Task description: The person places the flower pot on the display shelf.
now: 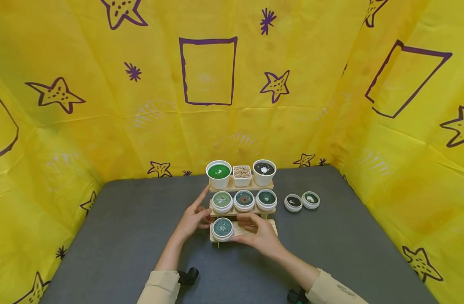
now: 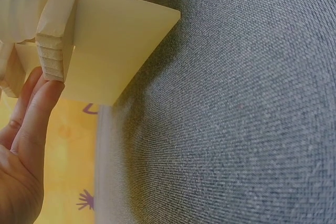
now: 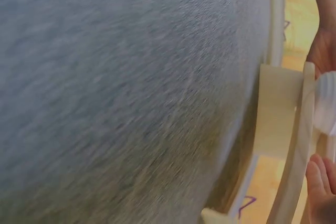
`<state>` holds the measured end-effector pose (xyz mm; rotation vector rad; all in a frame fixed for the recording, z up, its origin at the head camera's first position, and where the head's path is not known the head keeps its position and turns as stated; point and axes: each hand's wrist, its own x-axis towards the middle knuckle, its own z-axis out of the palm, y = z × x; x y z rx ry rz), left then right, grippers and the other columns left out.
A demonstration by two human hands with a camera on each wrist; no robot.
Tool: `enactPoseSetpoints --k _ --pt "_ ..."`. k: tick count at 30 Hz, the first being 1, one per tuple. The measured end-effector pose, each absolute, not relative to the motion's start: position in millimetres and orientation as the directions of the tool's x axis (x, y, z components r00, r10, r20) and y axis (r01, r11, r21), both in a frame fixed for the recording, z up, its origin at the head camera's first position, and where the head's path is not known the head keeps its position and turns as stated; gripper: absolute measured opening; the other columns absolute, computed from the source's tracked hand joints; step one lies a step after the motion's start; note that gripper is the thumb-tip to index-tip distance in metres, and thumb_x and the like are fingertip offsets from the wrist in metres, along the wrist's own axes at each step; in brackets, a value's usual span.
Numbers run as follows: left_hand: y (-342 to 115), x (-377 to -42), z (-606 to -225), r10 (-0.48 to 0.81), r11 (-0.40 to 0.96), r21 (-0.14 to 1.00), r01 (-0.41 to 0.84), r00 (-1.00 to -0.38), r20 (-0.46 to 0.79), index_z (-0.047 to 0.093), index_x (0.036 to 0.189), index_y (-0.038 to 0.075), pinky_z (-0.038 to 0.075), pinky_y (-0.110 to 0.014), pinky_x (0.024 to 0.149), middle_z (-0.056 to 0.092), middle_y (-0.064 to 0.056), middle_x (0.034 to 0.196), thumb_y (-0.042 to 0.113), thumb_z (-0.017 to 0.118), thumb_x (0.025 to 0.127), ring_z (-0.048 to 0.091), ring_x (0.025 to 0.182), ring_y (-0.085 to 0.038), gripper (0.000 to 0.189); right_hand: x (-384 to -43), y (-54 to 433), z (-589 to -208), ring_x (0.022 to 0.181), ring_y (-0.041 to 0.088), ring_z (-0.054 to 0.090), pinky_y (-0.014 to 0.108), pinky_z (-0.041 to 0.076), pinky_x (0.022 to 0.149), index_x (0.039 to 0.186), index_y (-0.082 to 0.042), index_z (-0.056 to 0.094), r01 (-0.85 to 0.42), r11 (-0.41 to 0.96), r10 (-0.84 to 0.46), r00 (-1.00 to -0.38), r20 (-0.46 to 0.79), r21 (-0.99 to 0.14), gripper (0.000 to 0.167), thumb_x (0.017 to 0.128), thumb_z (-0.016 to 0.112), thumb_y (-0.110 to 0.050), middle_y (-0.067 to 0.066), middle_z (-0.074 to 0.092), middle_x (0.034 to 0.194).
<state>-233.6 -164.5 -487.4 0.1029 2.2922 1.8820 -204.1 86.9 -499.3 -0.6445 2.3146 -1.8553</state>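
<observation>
A three-step wooden stand (image 1: 270,228) rests on the dark table. On its lowest step, at the left end, sits a small white pot (image 1: 222,228) with a blue-green speckled top. My right hand (image 1: 259,236) is just right of this pot, thumb and fingers spread apart, thumb tip close to its side. My left hand (image 1: 194,221) is at the stand's left end, index finger pointing up toward the top step. In the left wrist view, its fingertips (image 2: 52,88) meet the end of a wooden step (image 2: 51,56). The middle step carries three similar pots (image 1: 244,200).
The top step holds a green-filled cup (image 1: 219,171), a square bowl of beige bits (image 1: 242,173) and a dark-filled cup (image 1: 264,169). Two small dark-topped pots (image 1: 293,202) stand on the table right of the stand. Yellow patterned cloth (image 1: 152,139) walls the back and sides.
</observation>
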Motion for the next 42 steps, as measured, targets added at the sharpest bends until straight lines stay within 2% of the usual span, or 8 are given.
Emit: enactPoseSetpoints --k 6,14,20,26,30,35,39,42 --pt "-162.1 -227.4 -473.9 0.168 0.2 0.977 -0.068 -0.98 -0.103 0.026 0.157 0.034 0.06 -0.059 0.077 0.064 -0.03 0.087 0.009 0.058 0.096 0.069 0.073 -0.021 0.073 -202.4 107.9 -503.5 0.116 0.036 0.065 0.037 0.054 0.101 0.124 0.001 0.062 -0.285 0.187 -0.348 -0.914 0.208 -0.94 0.058 0.073 0.086 -0.015 0.024 0.068 0.122" --pt "-165.1 -235.0 -491.8 0.154 0.208 0.977 -0.05 -0.985 -0.083 0.024 0.156 0.04 0.062 -0.055 0.074 0.065 -0.029 0.087 0.014 0.058 0.097 0.07 0.074 -0.02 0.073 -205.2 136.6 -505.2 0.114 0.036 0.067 0.036 0.056 0.097 0.12 0.0 0.066 -0.283 0.227 -0.269 -0.938 0.219 -0.932 0.052 0.074 0.085 -0.014 0.024 0.069 0.119" --pt "-165.7 -235.1 -491.8 0.157 0.211 0.976 -0.052 -0.984 -0.087 0.023 0.156 0.039 0.061 -0.056 0.075 0.065 -0.029 0.087 0.013 0.058 0.098 0.07 0.074 -0.021 0.073 -210.5 157.9 -507.2 0.106 0.029 0.071 0.035 0.06 0.09 0.114 -0.008 0.07 -0.293 0.346 -0.205 -0.951 0.233 -0.891 0.044 0.075 0.086 -0.018 0.015 0.074 0.113" --pt "-166.5 -236.3 -495.9 0.15 0.202 0.979 -0.039 -0.986 -0.07 0.025 0.155 0.042 0.062 -0.052 0.072 0.066 -0.024 0.085 0.015 0.06 0.096 0.069 0.072 -0.02 0.074 -214.7 174.9 -510.3 0.101 0.019 0.072 0.037 0.059 0.091 0.109 -0.012 0.073 -0.281 0.42 -0.142 -0.959 0.244 -0.863 0.036 0.075 0.085 -0.016 0.009 0.076 0.107" --pt "-166.6 -236.6 -495.8 0.151 0.189 0.981 -0.039 -0.986 -0.069 0.024 0.155 0.041 0.062 -0.053 0.071 0.066 -0.026 0.085 0.014 0.06 0.096 0.068 0.072 -0.02 0.074 -219.0 186.5 -511.1 0.104 0.022 0.072 0.035 0.059 0.092 0.11 -0.013 0.073 -0.24 0.453 -0.09 -0.97 0.224 -0.858 0.038 0.074 0.086 -0.016 0.009 0.076 0.109" --pt "-166.1 -237.0 -495.4 0.151 0.192 0.98 -0.045 -0.986 -0.074 0.024 0.155 0.042 0.062 -0.054 0.073 0.065 -0.027 0.086 0.014 0.059 0.097 0.069 0.073 -0.02 0.074 -231.5 204.0 -511.4 0.107 0.027 0.071 0.024 0.059 0.089 0.113 -0.009 0.072 -0.198 0.506 -0.006 -0.974 0.226 -0.84 0.041 0.075 0.085 -0.015 0.01 0.075 0.113" --pt "-165.1 -235.4 -492.3 0.159 0.191 0.98 -0.059 -0.983 -0.091 0.024 0.156 0.04 0.061 -0.057 0.076 0.065 -0.029 0.088 0.012 0.058 0.097 0.069 0.073 -0.02 0.074 -243.0 219.2 -509.8 0.104 0.018 0.072 0.01 0.055 0.085 0.113 -0.005 0.072 -0.168 0.525 0.076 -0.967 0.242 -0.835 0.039 0.077 0.084 -0.012 0.013 0.074 0.114" --pt "-163.8 -231.8 -484.7 0.171 0.186 0.981 -0.063 -0.981 -0.095 0.024 0.157 0.036 0.059 -0.06 0.078 0.063 -0.033 0.089 0.009 0.057 0.097 0.069 0.074 -0.022 0.073 -250.3 229.2 -508.3 0.099 0.008 0.072 0.007 0.054 0.083 0.114 -0.002 0.07 -0.146 0.498 0.135 -0.961 0.243 -0.855 0.038 0.078 0.082 -0.01 0.018 0.072 0.116"
